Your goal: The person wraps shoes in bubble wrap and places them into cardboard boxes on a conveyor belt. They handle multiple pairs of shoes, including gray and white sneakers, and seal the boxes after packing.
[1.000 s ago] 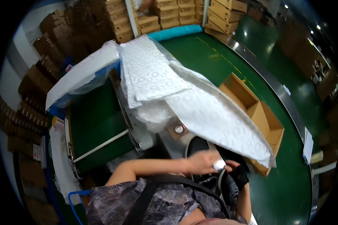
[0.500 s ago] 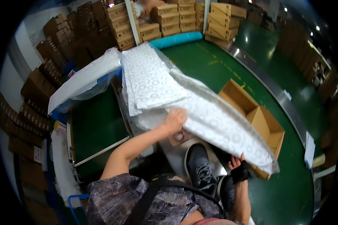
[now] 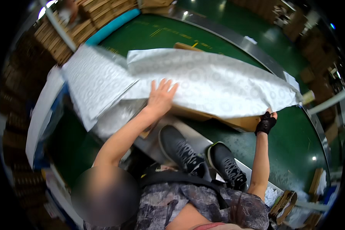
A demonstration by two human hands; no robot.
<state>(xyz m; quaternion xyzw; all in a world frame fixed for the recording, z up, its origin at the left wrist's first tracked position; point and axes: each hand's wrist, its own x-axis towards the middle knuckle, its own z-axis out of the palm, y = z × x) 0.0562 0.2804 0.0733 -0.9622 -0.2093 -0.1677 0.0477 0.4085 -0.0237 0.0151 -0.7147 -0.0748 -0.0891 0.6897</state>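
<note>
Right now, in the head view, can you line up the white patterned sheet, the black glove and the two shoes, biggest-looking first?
1. White patterned sheet
2. Left shoe and right shoe: too alike to rank
3. Black glove

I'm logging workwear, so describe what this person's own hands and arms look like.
The left hand is ungloved, the left forearm bare. The right hand wears a fingerless black glove; the right forearm is bare below a short, mottled grey sleeve.
</note>
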